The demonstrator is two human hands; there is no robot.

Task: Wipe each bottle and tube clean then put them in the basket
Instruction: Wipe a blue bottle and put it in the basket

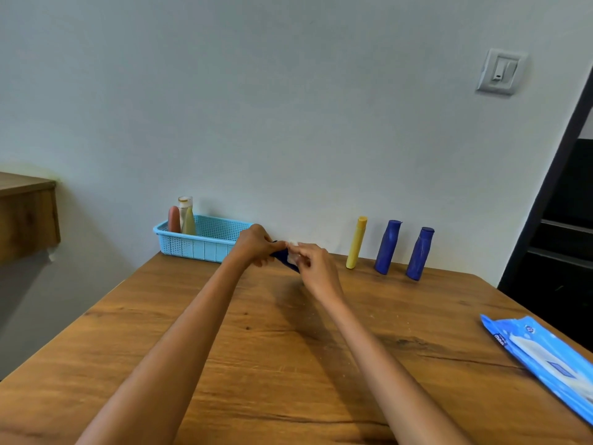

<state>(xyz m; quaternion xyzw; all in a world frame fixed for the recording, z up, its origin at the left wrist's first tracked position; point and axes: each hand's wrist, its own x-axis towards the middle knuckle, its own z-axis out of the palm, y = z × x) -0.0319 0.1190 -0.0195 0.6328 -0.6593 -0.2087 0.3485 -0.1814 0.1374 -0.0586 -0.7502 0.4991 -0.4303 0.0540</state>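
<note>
Above the counter [224, 332], beside the basket [205, 244], the left hand [256, 245] grips a dark blue bottle [284, 256] while the right hand [313, 263] pinches a white wipe [292, 252] against it.

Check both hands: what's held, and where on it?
Left hand grips one end of a dark blue bottle; right hand pinches a white wipe against its other end.

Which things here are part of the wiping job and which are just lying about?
Job: held blue bottle, wipe, yellow tube, two blue bottles, basket, wipes pack.
Lying about: light switch, shelf.
</note>
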